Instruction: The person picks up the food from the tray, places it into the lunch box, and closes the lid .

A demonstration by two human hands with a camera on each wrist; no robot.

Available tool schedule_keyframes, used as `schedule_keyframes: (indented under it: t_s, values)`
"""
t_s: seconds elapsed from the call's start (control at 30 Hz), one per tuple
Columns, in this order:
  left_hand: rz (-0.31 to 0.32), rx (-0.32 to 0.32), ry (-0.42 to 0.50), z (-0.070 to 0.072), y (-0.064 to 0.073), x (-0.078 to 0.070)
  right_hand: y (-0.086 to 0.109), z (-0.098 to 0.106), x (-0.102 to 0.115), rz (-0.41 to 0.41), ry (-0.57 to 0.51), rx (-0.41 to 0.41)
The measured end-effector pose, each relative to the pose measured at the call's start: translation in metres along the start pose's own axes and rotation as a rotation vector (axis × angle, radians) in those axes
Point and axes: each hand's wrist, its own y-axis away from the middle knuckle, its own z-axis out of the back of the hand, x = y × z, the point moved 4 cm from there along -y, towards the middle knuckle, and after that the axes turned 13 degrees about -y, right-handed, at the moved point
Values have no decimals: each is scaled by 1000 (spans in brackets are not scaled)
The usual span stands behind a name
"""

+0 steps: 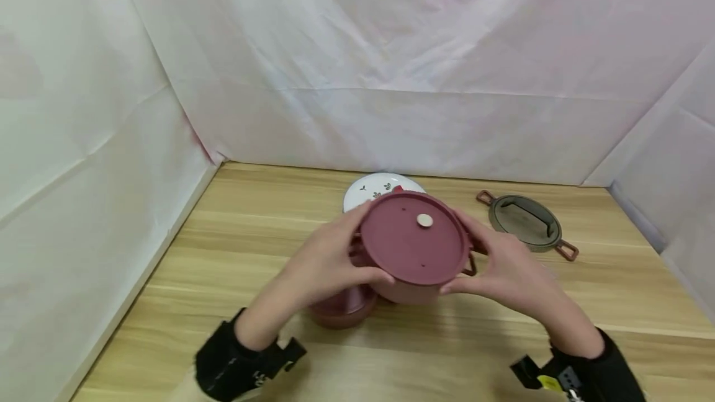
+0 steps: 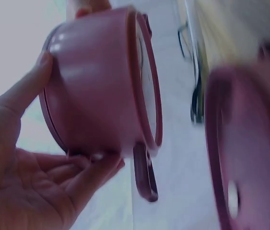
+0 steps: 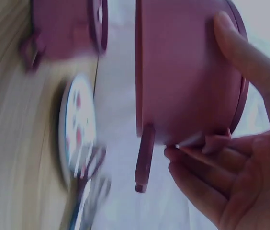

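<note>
Both hands hold a mauve-red lidded pot (image 1: 410, 247) up off the table, its top tilted toward the head camera and marked by a pale round knob. My left hand (image 1: 329, 259) grips one side, thumb at the top rim and fingers beneath the wall, as the left wrist view shows. On the opposite side, my right hand (image 1: 503, 268) grips it the same way, near a loop handle (image 3: 145, 160). Close under and left of it stands a second mauve pot (image 1: 343, 312), partly hidden; its pale-knobbed top (image 2: 250, 148) appears in the left wrist view.
A white plate (image 1: 371, 188) with a leaf pattern lies behind the held pot, partly covered. To the right sits a shallow dark round pan (image 1: 527, 228) with two brown loop handles. White cloth walls (image 1: 391, 129) bound the wooden table (image 1: 251, 216) at the back and sides.
</note>
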Motion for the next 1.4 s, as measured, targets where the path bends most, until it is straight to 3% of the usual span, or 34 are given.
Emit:
schedule_keyframes:
  t_s: [0.2, 0.43, 0.67, 0.87, 0.97, 1.1, 1.23, 1.4]
  values:
    - [47, 33, 116, 21, 23, 39, -25, -36, 24, 41, 8, 6]
    - [63, 56, 134, 18, 38, 66, -33, -60, 29, 21, 25, 17]
    - [9, 47, 99, 8, 40, 79, -28, -72, 28, 28, 116, -47]
    - [-25, 36, 111, 8, 43, 86, -23, -76, 35, 62, 211, -91]
    - [-44, 43, 113, 8, 44, 89, -22, -75, 38, 70, 226, -62]
    - [-74, 66, 116, 9, 43, 93, -20, -65, 35, 7, 196, 37]
    - [-60, 96, 33, 9, 43, 105, -21, -59, 22, -32, 233, 109]
    - [-48, 137, -135, 0, 38, 123, -23, -74, 4, -25, 274, 147]
